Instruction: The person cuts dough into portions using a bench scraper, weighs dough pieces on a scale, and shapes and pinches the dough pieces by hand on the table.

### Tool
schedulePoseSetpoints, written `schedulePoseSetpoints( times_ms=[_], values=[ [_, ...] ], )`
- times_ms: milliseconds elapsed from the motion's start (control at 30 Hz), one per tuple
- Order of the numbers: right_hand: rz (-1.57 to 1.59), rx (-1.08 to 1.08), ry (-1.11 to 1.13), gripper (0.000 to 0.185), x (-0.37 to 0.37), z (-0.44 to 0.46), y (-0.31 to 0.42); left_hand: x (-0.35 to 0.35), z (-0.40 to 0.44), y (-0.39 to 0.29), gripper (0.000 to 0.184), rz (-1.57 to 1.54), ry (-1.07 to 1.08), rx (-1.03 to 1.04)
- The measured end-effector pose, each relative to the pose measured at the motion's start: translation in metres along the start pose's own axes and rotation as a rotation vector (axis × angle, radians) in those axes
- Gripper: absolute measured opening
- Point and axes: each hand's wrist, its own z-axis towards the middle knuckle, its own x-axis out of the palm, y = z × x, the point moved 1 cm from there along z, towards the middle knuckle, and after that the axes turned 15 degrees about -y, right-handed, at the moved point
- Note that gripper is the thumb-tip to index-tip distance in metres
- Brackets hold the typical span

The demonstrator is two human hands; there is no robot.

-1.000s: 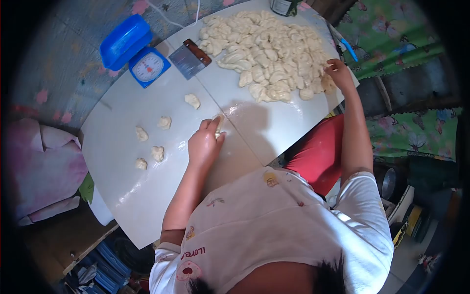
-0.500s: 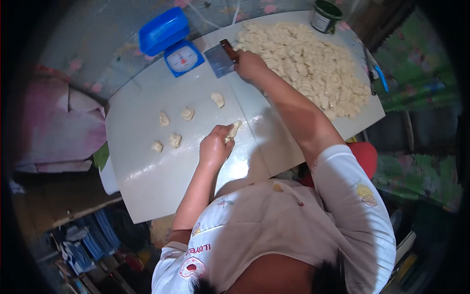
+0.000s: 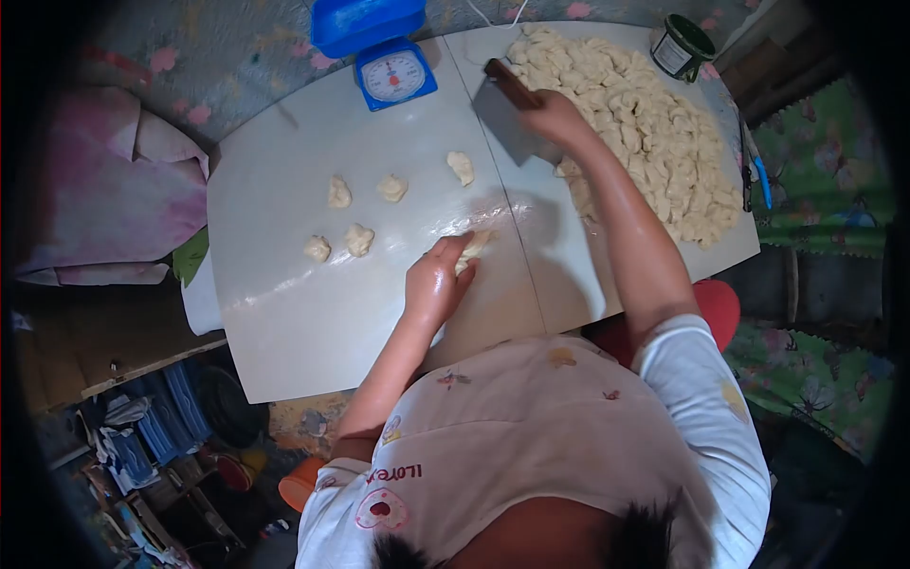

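My left hand point(image 3: 436, 283) is curled round a piece of pale dough point(image 3: 479, 245) on the white tabletop, its fingers partly hiding the dough. In my right hand point(image 3: 559, 121) is a dough scraper point(image 3: 517, 123) with a wide metal blade and a brown wooden handle. Its blade is tilted, with the lower corner close to the left edge of a large heap of cut dough point(image 3: 645, 133). Left of my hands, several small dough lumps point(image 3: 392, 188) lie spaced apart on the table point(image 3: 284, 341).
A blue kitchen scale point(image 3: 394, 78) with a blue pan point(image 3: 365, 27) stands at the back edge. A dark green tub point(image 3: 682, 47) sits at the back right. A blue-handled tool point(image 3: 763, 182) lies along the right edge. A red stool point(image 3: 718, 313) is beneath that side.
My right hand has moved the scraper rightward, from near the scale to the heap's left edge, and tilted its blade. My left hand stays at the dough piece. The whole view has shifted.
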Motion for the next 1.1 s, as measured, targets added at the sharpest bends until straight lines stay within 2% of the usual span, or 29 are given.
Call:
schedulePoseSetpoints(
  times_ms=[33, 100, 167, 233, 300, 333, 467, 533, 567, 600, 633, 667, 700, 733, 767, 800, 833, 900, 933, 1000, 1067, 1100],
  values=[
    [-0.071, -0.072, -0.081, 0.055, -0.016, -0.024, 0.006, 0.001, -0.002, 0.002, 0.027, 0.001, -0.047, 0.015],
    [-0.153, -0.111, -0.089, 0.057, -0.042, -0.074, 0.021, 0.0, -0.001, 0.004, 0.028, -0.044, -0.054, 0.057],
    [-0.004, -0.231, -0.03, 0.066, -0.048, -0.13, 0.04, 0.0, -0.001, 0.002, 0.027, -0.065, -0.037, 0.063],
    [-0.152, -0.241, 0.126, 0.077, -0.036, -0.171, 0.06, 0.002, -0.002, 0.002, 0.027, -0.043, -0.041, 0.086],
    [-0.082, -0.576, 0.087, 0.08, -0.012, -0.193, 0.049, 0.002, -0.002, 0.003, 0.026, -0.013, -0.046, 0.115],
    [-0.183, -0.411, 0.248, 0.084, -0.005, -0.2, 0.05, 0.001, -0.003, 0.003, 0.026, 0.006, -0.017, 0.125],
    [-0.281, -0.364, 0.323, 0.082, 0.02, -0.191, 0.079, -0.001, -0.006, 0.004, 0.026, 0.12, 0.117, 0.108],
    [-0.426, -0.232, 0.345, 0.081, 0.032, -0.158, 0.104, 0.001, -0.01, 0.001, 0.026, 0.046, 0.132, 0.146],
    [-0.422, -0.234, 0.325, 0.081, 0.028, -0.149, 0.098, 0.001, -0.012, 0.002, 0.026, -0.015, 0.151, 0.182],
    [-0.212, -0.273, 0.296, 0.079, 0.024, -0.141, 0.083, 0.001, -0.017, 0.003, 0.026, -0.054, 0.135, 0.181],
    [-0.004, -0.319, 0.267, 0.077, 0.021, -0.131, 0.063, -0.004, -0.017, 0.003, 0.026, -0.064, 0.172, 0.136],
    [0.46, -0.415, 0.267, 0.078, 0.028, -0.123, 0.02, -0.01, -0.018, 0.007, 0.025, -0.155, 0.124, 0.045],
    [0.495, -0.355, 0.307, 0.078, 0.0, -0.127, 0.017, -0.013, -0.02, 0.01, 0.024, -0.251, 0.077, -0.059],
    [0.529, -0.29, 0.354, 0.077, -0.031, -0.135, 0.02, -0.017, -0.018, 0.015, 0.024, -0.253, 0.073, -0.066],
    [0.213, -0.101, 0.348, 0.076, -0.056, -0.14, 0.012, -0.021, -0.016, 0.024, 0.021, -0.534, 0.144, -0.387],
    [0.197, -0.04, 0.384, 0.074, -0.065, -0.14, -0.013, -0.024, -0.015, 0.031, 0.019, -0.813, 0.213, -0.709],
    [0.195, -0.04, 0.392, 0.074, -0.068, -0.142, -0.011, -0.028, -0.011, 0.032, 0.019, -0.815, 0.208, -0.716],
    [-0.143, 0.032, 0.379, 0.073, -0.079, -0.149, -0.003, -0.034, 0.002, 0.029, 0.019, -1.169, 0.214, -1.004],
    [-0.597, -0.126, 0.225, 0.072, -0.072, -0.152, 0.02, -0.037, 0.007, 0.031, 0.022, -1.273, 0.285, -1.024],
    [-0.347, -0.625, 0.016, 0.07, -0.045, -0.158, 0.049, -0.037, 0.015, 0.027, 0.026, -1.334, 0.311, -1.01],
    [0.088, -0.58, 0.329, 0.06, -0.014, -0.167, 0.088, -0.041, 0.022, 0.021, 0.03, -1.388, 0.336, -0.983],
    [0.061, -0.668, 0.376, 0.057, 0.006, -0.158, 0.095, -0.044, 0.023, 0.018, 0.034, -1.457, 0.321, -1.031]
  ],
)
